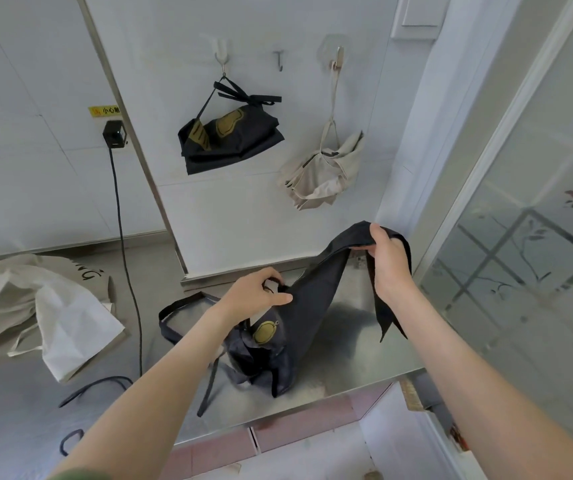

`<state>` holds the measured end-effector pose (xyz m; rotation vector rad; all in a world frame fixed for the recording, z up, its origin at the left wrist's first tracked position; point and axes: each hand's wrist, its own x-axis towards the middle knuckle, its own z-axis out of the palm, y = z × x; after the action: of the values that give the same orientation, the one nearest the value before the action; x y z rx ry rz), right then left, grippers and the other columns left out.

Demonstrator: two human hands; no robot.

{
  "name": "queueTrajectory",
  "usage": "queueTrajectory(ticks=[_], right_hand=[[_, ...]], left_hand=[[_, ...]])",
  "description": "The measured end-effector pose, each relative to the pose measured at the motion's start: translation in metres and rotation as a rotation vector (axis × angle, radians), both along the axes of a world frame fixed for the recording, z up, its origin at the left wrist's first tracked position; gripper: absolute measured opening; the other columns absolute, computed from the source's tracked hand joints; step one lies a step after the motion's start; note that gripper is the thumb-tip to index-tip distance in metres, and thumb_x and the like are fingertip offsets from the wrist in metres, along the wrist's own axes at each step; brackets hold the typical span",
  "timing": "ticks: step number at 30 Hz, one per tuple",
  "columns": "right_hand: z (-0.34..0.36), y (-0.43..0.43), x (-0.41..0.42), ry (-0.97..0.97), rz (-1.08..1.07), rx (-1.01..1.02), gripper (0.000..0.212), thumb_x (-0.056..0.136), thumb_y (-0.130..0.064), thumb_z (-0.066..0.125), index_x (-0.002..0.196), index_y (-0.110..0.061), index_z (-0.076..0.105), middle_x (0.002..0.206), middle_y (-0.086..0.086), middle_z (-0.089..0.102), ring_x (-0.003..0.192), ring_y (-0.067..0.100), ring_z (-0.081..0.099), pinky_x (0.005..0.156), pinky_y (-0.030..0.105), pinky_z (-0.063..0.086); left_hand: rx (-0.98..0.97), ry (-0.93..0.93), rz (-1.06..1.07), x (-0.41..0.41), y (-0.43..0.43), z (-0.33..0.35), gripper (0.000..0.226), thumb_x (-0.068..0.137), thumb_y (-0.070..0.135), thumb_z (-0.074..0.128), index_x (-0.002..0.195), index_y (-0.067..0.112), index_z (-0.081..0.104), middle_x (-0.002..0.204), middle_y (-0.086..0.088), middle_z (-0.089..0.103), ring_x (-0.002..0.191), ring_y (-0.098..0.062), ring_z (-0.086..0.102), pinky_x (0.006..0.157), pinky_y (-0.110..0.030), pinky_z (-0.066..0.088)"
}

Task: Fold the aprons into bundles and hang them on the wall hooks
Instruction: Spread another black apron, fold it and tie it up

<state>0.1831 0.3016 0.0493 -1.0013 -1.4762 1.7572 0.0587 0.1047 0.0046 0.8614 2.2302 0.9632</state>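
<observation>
Lying crumpled at the left of the counter [347,341] is a cream apron [46,306]; the left hand [261,292] pinches the half-lifted dark apron [306,306] at its gathered middle, and the right hand [390,261] grips its raised edge, fingers [380,233] curled over it. Thin, limp and light, the cloth likely sags and slips, so hems and straps look the surest holds.
</observation>
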Motion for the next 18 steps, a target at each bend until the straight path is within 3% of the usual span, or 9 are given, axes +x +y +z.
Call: queueTrajectory(ticks=[4, 6, 8, 10, 13, 15, 18], right_hand=[[0.002, 0.001, 0.003, -0.013, 0.029, 0.006, 0.03, 0.098, -0.028, 0.048, 0.094, -0.007, 0.069, 0.102, 0.012, 0.07, 0.102, 0.029, 0.064, 0.097, 0.038, 0.046], [0.003, 0.0, 0.006, -0.025, 0.023, -0.003, 0.031, 0.098, -0.029, 0.047, 0.095, -0.006, 0.068, 0.097, 0.01, 0.069, 0.095, 0.026, 0.064, 0.088, 0.033, 0.047], [0.002, 0.002, 0.008, -0.052, -0.008, 0.002, 0.029, 0.097, -0.034, 0.049, 0.095, -0.009, 0.064, 0.089, 0.005, 0.065, 0.081, 0.022, 0.06, 0.071, 0.03, 0.046], [0.001, 0.004, 0.011, -0.088, -0.046, 0.018, 0.026, 0.096, -0.035, 0.05, 0.083, -0.014, 0.057, 0.078, 0.0, 0.056, 0.07, 0.017, 0.051, 0.061, 0.027, 0.038], [0.0, 0.01, 0.013, -0.109, -0.151, 0.033, 0.029, 0.096, -0.031, 0.049, 0.073, -0.014, 0.051, 0.078, 0.001, 0.053, 0.076, 0.017, 0.051, 0.071, 0.031, 0.04], [-0.001, 0.012, 0.014, -0.14, -0.233, 0.096, 0.031, 0.092, -0.033, 0.048, 0.067, -0.015, 0.046, 0.084, 0.004, 0.053, 0.082, 0.023, 0.051, 0.084, 0.04, 0.043], [-0.003, 0.015, 0.021, -0.214, -0.34, 0.269, 0.036, 0.09, -0.027, 0.045, 0.058, -0.013, 0.038, 0.087, 0.01, 0.05, 0.08, 0.026, 0.048, 0.085, 0.047, 0.041]], left_hand=[[0.027, 0.013, -0.013, 0.008, 0.006, 0.004, 0.01, 0.085, 0.019, 0.063, 0.079, 0.019, 0.055, 0.08, 0.004, 0.057, 0.073, -0.014, 0.049, 0.066, -0.025, 0.037], [0.044, -0.029, -0.008, 0.012, 0.007, 0.004, 0.013, 0.086, 0.014, 0.058, 0.078, 0.017, 0.048, 0.075, 0.003, 0.051, 0.069, -0.015, 0.044, 0.063, -0.028, 0.034], [0.045, -0.002, 0.02, 0.011, 0.006, 0.006, 0.008, 0.088, 0.014, 0.055, 0.085, 0.017, 0.049, 0.084, 0.0, 0.056, 0.076, -0.016, 0.048, 0.066, -0.028, 0.036], [0.012, 0.022, 0.022, 0.006, 0.005, 0.011, 0.009, 0.091, 0.016, 0.054, 0.099, 0.02, 0.052, 0.104, -0.001, 0.059, 0.094, -0.018, 0.054, 0.077, -0.03, 0.041], [-0.173, 0.067, -0.105, -0.003, -0.001, 0.031, 0.024, 0.095, 0.023, 0.053, 0.119, 0.022, 0.053, 0.116, 0.003, 0.053, 0.097, -0.014, 0.051, 0.082, -0.027, 0.039], [-0.286, 0.16, -0.224, -0.004, -0.007, 0.051, 0.026, 0.097, 0.023, 0.052, 0.122, 0.019, 0.056, 0.117, 0.003, 0.055, 0.093, -0.011, 0.052, 0.079, -0.022, 0.038], [-0.431, 0.16, -0.343, -0.006, -0.018, 0.08, 0.018, 0.098, 0.024, 0.051, 0.114, 0.023, 0.058, 0.086, 0.008, 0.056, 0.065, -0.005, 0.045, 0.061, -0.016, 0.034]])
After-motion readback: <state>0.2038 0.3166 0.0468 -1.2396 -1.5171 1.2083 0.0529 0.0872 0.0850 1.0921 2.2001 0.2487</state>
